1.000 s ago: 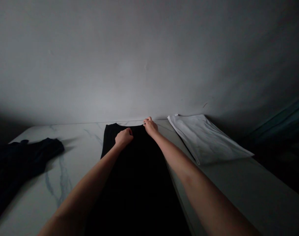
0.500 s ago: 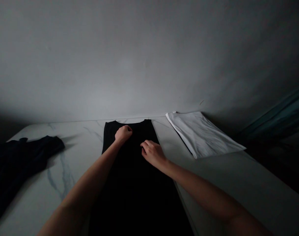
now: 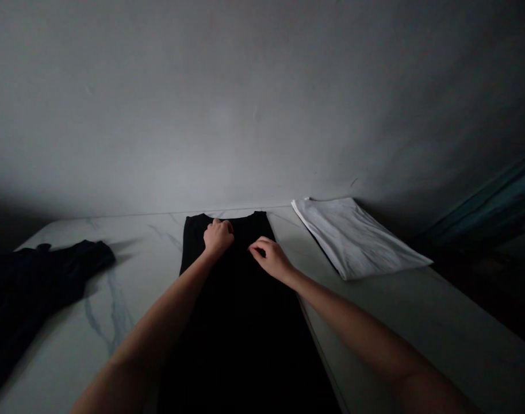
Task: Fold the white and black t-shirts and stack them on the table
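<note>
- Black sleeveless garment [image 3: 234, 339] lies flat and lengthwise on the counter [image 3: 137, 247], its scooped neckline [image 3: 240, 216] toward the wall and its lower part running out of view toward the person.
- Left hand [image 3: 218, 238]: curled into a fist on the fabric, just below the neckline and left of its middle. Whether it pinches the cloth cannot be told from here.
- Right hand [image 3: 271, 259]: fingers half curled, fingertips resting on the black fabric near the garment's right side, no visible grip. The heel of the hand sits around that edge.
- The two hands stand apart, with a strip of black fabric between them.
- Counter: white marble with grey veining, shadowed toward the right.
- Dark navy garment [image 3: 42, 276], crumpled, lies at the counter's left side, well apart from the black one.
- Folded white garment [image 3: 357, 238] lies flat on the right side of the counter, near the wall and just beside the black garment's shoulder.
- Grey wall [image 3: 262, 103] rises behind the counter.
</note>
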`<state>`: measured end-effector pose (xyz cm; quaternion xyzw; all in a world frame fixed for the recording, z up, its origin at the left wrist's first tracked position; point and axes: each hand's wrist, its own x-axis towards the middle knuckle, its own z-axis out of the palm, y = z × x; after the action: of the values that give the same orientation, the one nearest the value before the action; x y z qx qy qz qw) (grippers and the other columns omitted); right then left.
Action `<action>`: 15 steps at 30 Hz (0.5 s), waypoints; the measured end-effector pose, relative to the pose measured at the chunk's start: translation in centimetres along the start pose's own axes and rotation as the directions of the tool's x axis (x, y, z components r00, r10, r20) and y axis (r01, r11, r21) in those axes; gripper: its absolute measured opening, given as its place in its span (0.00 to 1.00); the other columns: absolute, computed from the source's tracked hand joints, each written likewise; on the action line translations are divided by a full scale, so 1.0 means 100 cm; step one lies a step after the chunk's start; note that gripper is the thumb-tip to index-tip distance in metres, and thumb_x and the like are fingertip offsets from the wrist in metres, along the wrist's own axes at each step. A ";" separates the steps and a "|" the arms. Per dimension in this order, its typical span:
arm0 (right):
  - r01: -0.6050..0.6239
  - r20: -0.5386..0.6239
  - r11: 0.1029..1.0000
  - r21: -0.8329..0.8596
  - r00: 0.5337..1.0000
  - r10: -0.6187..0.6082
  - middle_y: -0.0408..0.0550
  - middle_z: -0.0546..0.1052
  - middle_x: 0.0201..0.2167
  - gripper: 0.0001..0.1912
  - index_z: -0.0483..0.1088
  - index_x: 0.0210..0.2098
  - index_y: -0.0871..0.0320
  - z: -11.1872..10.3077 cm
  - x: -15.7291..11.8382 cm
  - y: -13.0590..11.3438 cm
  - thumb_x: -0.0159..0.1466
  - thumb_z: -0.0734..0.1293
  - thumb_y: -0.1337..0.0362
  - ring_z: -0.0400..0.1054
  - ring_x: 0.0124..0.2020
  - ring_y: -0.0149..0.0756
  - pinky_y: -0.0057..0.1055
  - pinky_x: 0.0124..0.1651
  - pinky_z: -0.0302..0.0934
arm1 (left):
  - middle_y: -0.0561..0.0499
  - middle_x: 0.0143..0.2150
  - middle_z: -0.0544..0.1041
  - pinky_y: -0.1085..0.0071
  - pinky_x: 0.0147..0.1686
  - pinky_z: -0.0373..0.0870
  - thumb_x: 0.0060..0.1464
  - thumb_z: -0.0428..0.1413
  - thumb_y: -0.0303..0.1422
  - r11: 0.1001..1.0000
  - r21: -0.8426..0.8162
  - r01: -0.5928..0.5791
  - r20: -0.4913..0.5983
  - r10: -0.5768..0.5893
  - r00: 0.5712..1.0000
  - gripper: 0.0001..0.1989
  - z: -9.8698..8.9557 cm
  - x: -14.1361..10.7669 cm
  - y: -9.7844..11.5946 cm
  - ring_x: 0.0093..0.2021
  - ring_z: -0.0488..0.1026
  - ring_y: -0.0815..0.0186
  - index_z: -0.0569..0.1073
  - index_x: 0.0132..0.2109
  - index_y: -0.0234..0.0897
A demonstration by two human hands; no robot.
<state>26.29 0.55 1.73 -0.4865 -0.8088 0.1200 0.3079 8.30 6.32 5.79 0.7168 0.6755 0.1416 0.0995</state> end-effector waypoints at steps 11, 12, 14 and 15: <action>-0.040 0.111 0.971 -0.237 0.992 0.068 0.55 0.52 0.72 0.28 0.58 0.69 0.54 0.012 0.020 0.020 0.72 0.57 0.52 0.45 0.72 0.46 0.49 0.70 0.46 | 0.40 0.57 0.71 0.52 0.52 0.66 0.62 0.45 0.33 0.996 0.089 -0.027 0.142 0.014 0.990 0.17 0.002 0.011 -0.009 0.60 0.66 0.48 0.72 0.54 0.44; -0.075 0.085 0.965 -0.253 0.991 0.099 0.56 0.51 0.72 0.29 0.57 0.69 0.56 0.011 0.029 0.023 0.73 0.56 0.51 0.44 0.73 0.46 0.48 0.71 0.45 | 0.40 0.58 0.71 0.51 0.52 0.67 0.62 0.44 0.33 0.994 0.105 -0.036 0.155 0.019 0.988 0.17 0.000 0.012 -0.008 0.60 0.66 0.48 0.71 0.54 0.44; -0.144 0.109 0.942 -0.304 0.977 0.185 0.57 0.49 0.73 0.31 0.56 0.70 0.58 0.008 0.048 0.029 0.73 0.55 0.50 0.41 0.73 0.47 0.48 0.71 0.42 | 0.39 0.58 0.70 0.51 0.51 0.67 0.62 0.44 0.32 0.989 0.139 -0.045 0.176 0.020 0.984 0.18 -0.006 0.009 -0.002 0.59 0.67 0.47 0.71 0.55 0.43; -0.173 0.142 0.928 -0.330 0.963 0.231 0.57 0.49 0.73 0.31 0.55 0.70 0.58 0.007 0.058 0.032 0.73 0.54 0.49 0.41 0.73 0.48 0.49 0.71 0.40 | 0.37 0.58 0.70 0.51 0.51 0.67 0.61 0.46 0.32 0.987 0.154 -0.045 0.180 0.017 0.984 0.18 -0.010 0.006 0.002 0.59 0.67 0.47 0.71 0.55 0.42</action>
<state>26.17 7.14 1.82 -0.5974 -0.7873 0.0641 0.1387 8.19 6.89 6.87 0.7426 0.6618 0.0246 0.1002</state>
